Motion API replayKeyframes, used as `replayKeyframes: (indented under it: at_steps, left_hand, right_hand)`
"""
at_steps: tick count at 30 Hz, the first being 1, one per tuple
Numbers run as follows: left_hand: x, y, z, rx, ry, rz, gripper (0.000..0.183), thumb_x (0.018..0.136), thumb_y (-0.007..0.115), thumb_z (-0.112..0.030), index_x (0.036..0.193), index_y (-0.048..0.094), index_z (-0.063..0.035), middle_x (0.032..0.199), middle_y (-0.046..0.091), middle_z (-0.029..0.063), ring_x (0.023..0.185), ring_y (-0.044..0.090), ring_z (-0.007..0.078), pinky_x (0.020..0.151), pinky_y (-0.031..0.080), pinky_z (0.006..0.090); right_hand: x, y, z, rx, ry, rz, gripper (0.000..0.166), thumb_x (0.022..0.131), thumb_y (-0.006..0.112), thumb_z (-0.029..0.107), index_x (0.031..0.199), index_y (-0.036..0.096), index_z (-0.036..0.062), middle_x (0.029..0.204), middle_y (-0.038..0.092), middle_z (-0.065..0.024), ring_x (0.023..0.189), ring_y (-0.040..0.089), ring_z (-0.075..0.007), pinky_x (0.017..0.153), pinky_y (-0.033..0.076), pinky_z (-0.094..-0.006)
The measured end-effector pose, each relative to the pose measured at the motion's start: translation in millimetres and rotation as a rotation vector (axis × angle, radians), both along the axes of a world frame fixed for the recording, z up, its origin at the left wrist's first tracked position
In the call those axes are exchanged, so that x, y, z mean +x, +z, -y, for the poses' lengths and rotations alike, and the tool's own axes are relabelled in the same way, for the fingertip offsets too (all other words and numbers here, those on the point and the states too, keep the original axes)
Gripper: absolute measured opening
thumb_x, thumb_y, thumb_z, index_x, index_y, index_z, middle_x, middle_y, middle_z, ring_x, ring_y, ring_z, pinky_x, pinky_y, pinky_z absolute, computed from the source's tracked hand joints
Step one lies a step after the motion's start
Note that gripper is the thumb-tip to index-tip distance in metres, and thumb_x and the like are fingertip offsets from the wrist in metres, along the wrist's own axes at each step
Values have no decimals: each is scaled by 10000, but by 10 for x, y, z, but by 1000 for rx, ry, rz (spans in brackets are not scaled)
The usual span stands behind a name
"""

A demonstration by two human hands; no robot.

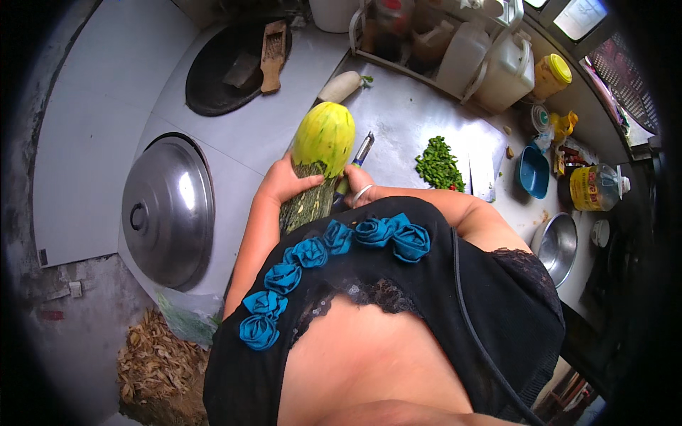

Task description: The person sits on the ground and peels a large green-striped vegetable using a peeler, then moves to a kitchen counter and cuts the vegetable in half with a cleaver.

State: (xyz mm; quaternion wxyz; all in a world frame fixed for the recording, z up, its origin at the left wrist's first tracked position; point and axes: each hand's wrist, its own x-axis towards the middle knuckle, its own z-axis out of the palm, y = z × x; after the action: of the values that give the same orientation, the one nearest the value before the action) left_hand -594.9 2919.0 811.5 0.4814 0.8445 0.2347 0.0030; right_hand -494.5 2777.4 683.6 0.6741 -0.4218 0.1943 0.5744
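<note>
My left hand (287, 180) grips a large squash (324, 138) around its middle, thumb on top. The far end of the squash is peeled to yellow-green flesh, while the near end keeps its dark green mottled skin. In my right hand (360, 186), close against the squash's right side, is a vegetable peeler (364, 149). Its metal head points away from me, and my fingers partly cover the handle. Just beyond the squash lies a white radish (342, 86) with a green stub. Chopped green pieces (439, 164) with a bit of red are heaped to the right.
On the left sit a domed metal lid (170, 213) and a dark round pan (213, 69) with a wooden grater (273, 56) across its rim. A rack (410, 64) of containers stands behind. Rightward are a blue plastic basin (533, 173), an oil bottle (599, 186) and a metal bowl (557, 250).
</note>
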Motion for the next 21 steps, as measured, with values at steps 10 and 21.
replayKeyframes:
  at_steps: [10,21]
  left_hand:
    - [386,198,-1234,55,-207,-195,801,612,816,-412,1187,511,54,1060,648,197,1000,629,264,900,466,335]
    - [824,-299,-1837,36,-433,-382,919,581,820,-471,1265,466,32,1101,632,202,1044,612,271,920,452,333]
  right_hand:
    - [-161,55,-1138,100,-246,-111,176,836,518,198,953,566,76,864,610,-74,767,579,-229,705,474,-352]
    - [-366,-259,-1566,39,-510,-191,211,866,447,155,1015,531,33,974,604,-114,915,588,-267,813,483,-409]
